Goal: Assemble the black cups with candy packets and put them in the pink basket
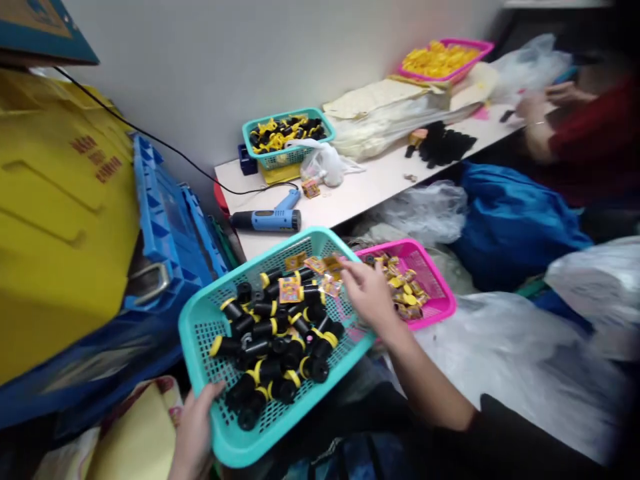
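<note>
A turquoise plastic basket (pixel 200 307) is tilted in front of me. It holds many black cylindrical pieces with yellow rings (pixel 270 327) and a few small printed labels (pixel 290 290) near its far side. My left hand (pixel 193 427) grips the near left rim, thumb over the edge. My right hand (pixel 367 293) is closed at the right rim, its fingertips just inside beside the shiny labels; its thumb is hidden. Partly behind that hand stands a pink basket (pixel 440 293) with wrapped brown and yellow pieces.
On the white table (pixel 320 210) lie a blue heat gun (pixel 270 220), another turquoise basket (pixel 287 157), plastic bags and black pieces (pixel 445 143). A pink tray (pixel 483 48) of yellow parts stands farther back. A co-worker's hands (pixel 537 117) are at right. Stacked yellow and blue crates (pixel 170 213) stand left.
</note>
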Tool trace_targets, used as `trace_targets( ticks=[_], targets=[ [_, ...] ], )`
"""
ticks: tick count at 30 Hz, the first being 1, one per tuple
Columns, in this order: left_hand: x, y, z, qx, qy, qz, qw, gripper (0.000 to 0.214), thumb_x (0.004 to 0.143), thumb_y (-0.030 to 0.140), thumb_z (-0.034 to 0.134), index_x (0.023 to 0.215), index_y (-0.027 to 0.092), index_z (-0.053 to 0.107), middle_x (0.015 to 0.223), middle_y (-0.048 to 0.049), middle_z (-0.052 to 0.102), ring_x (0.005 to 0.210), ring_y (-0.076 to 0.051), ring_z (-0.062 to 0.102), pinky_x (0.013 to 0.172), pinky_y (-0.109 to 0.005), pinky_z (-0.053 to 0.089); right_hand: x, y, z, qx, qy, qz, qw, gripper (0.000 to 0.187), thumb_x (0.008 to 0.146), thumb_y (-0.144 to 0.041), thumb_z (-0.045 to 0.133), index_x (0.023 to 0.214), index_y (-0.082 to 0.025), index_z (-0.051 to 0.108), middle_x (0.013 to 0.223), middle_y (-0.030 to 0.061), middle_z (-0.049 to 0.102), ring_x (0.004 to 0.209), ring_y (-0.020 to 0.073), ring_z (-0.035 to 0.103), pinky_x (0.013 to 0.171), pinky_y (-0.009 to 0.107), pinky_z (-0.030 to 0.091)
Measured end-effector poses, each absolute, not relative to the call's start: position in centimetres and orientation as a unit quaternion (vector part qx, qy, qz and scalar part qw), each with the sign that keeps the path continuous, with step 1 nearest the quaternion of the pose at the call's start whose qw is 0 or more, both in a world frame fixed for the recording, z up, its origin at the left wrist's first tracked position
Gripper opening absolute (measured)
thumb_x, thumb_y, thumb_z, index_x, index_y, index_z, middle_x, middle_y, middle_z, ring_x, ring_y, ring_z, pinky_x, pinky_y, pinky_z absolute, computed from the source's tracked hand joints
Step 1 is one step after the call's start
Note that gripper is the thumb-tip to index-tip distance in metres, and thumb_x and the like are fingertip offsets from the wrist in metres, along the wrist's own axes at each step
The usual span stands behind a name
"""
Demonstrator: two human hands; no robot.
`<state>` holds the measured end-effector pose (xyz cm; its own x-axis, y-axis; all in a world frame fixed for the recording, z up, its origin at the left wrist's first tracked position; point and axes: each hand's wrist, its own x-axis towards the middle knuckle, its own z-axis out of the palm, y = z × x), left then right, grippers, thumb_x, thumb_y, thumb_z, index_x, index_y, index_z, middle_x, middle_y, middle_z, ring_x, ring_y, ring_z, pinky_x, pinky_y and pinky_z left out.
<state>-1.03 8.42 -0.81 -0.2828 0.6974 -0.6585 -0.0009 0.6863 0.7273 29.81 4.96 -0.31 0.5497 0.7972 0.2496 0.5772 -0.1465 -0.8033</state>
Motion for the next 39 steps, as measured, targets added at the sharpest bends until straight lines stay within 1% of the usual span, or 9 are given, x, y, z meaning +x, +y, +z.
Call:
trace_targets(
  ticks=[2,6,14,19,21,24,26,33,39],
  targets=[
    [-3.1,6.7,-0.2,0.206,0.733,0.303,0.573,0.036,0.051,0.021,0.066,0.087,0.019,0.062,0.055,0.0022,0.067,0.066,-0.028,0.071,0.063,-0.037,0.057,26.9,3.7,0.2,-0.705,-0.565,0.113,0.413,0.029,0.091,-0.022,0.048,0.112,-0.028,0.067,0.104,0.0023,0.073,0.100,0.0242,0.064,0.111,0.057,0.024],
    [-7.5,3.2,0.1,0.203,0.745,0.284,0.568,0.043,0.052,0.020,0.067,0.095,0.020,0.061,0.057,0.0016,0.068,0.061,-0.027,0.070,0.056,-0.034,0.056,22.3,2.4,-0.4,-0.673,-0.648,0.138,0.329,0.032,0.095,-0.020,0.041,0.120,-0.020,0.061,0.107,0.0059,0.071,0.102,0.0233,0.061,0.089,0.037,0.048],
    [-10.0,1.6,-3.4,0.325,0.758,0.233,0.515,0.034,0.061,0.025,0.060,0.094,0.018,0.059,0.060,-0.0004,0.064,0.063,-0.027,0.065,0.061,-0.037,0.054,17.8,3.2,-4.3,-0.597,-0.766,0.148,0.187,0.020,0.090,-0.013,0.049,0.098,-0.015,0.067,0.095,0.0124,0.071,0.091,0.0256,0.056,0.074,0.036,0.041],
    [-7.9,1.2,-1.4,0.580,0.738,0.334,0.085,0.038,0.073,0.039,0.064,0.105,0.018,0.064,0.112,-0.0128,0.062,0.118,-0.034,0.050,0.105,-0.050,0.033,17.6,4.3,-5.1,-0.555,-0.806,0.152,0.142,0.022,0.094,-0.023,0.047,0.093,-0.016,0.068,0.096,0.0096,0.071,0.090,0.0250,0.054,0.075,0.038,0.037],
    [-6.4,0.3,-0.3,0.728,0.598,0.291,0.168,0.017,0.079,0.034,0.061,0.088,0.021,0.070,0.098,-0.0092,0.065,0.102,-0.027,0.057,0.097,-0.040,0.041,17.6,4.4,-5.1,-0.556,-0.805,0.155,0.138,0.024,0.094,-0.023,0.047,0.089,-0.016,0.069,0.092,0.0088,0.071,0.089,0.0247,0.053,0.075,0.038,0.036],
    [-4.1,-0.8,0.4,0.818,0.315,0.061,0.478,0.017,0.087,0.028,0.056,0.080,0.024,0.071,0.092,-0.0060,0.069,0.090,-0.020,0.060,0.083,-0.029,0.047,17.6,4.3,-5.1,-0.563,-0.790,0.174,0.171,0.017,0.090,-0.028,0.057,0.087,-0.021,0.072,0.093,0.0053,0.072,0.089,0.0240,0.054,0.075,0.037,0.037],
    [-3.1,-0.6,0.3,0.805,0.242,0.044,0.540,0.016,0.086,0.026,0.058,0.077,0.022,0.070,0.085,-0.0048,0.070,0.082,-0.018,0.059,0.079,-0.027,0.046,17.9,4.1,-5.0,-0.562,-0.775,0.191,0.219,0.013,0.087,-0.028,0.062,0.088,-0.023,0.074,0.095,0.0034,0.073,0.090,0.0232,0.056,0.077,0.037,0.039],
    [-2.0,2.7,-0.5,0.725,0.405,0.120,0.544,0.012,0.081,0.025,0.061,0.075,0.020,0.070,0.083,-0.0048,0.069,0.085,-0.020,0.062,0.081,-0.033,0.047,19.5,3.2,-3.0,-0.531,-0.708,0.061,0.462,0.011,0.085,-0.015,0.062,0.086,-0.023,0.070,0.083,0.0040,0.068,0.083,0.0193,0.060,0.077,0.036,0.046],
    [1.5,2.9,0.0,0.415,0.479,0.435,0.640,0.031,0.083,0.038,0.063,0.108,0.021,0.058,0.098,-0.0053,0.069,0.088,-0.018,0.067,0.078,-0.032,0.055,18.8,1.7,-2.2,-0.434,-0.777,-0.084,0.448,0.020,0.082,-0.014,0.065,0.096,-0.028,0.069,0.083,0.0024,0.064,0.074,0.0171,0.054,0.069,0.032,0.044]
  ],
)
